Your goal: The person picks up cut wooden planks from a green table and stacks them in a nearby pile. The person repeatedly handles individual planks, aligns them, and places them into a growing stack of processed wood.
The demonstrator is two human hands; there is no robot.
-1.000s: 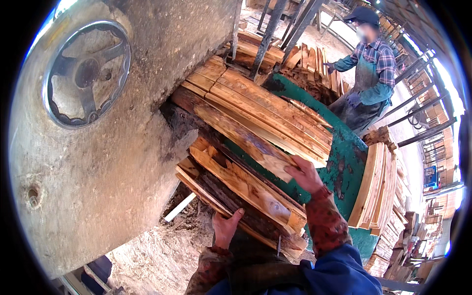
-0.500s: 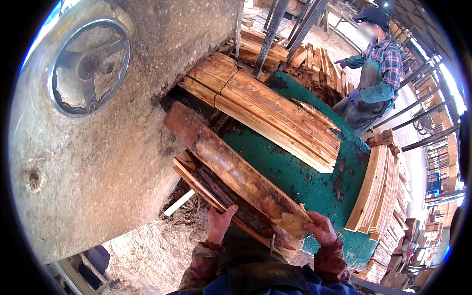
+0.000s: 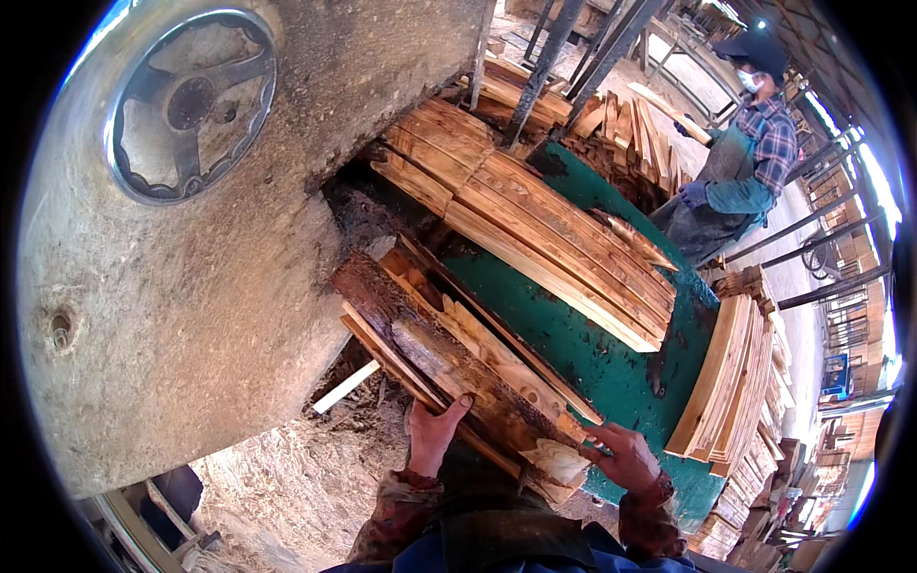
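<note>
My left hand (image 3: pixel 437 435) is closed round the near edge of a rough, bark-edged wooden slab (image 3: pixel 430 349), its thumb on top. Under that slab's near side runs a thinner board (image 3: pixel 387 368). My right hand (image 3: pixel 623 456) is at the slab's near right end, fingers apart, fingertips close to the wood ends; whether they touch is hard to tell. Beyond the slab, a pale-faced piece of wood (image 3: pixel 511 368) and a narrow dark board (image 3: pixel 506 334) tilted on its edge lie alongside, on the near side of the green table (image 3: pixel 544 325).
A row of sawn planks (image 3: pixel 564 248) lies across the table. Stacked boards (image 3: pixel 721 382) stand at its right end. A large worn metal panel with a handwheel (image 3: pixel 191 105) fills the left. Across the table, a person (image 3: pixel 745 162) holds a pale board. Sawdust (image 3: pixel 277 497) covers the floor.
The narrow board in my right hand has tipped onto its edge and moved away from me, and that hand has let go. The bark-edged slab shows now. The other person has raised a board.
</note>
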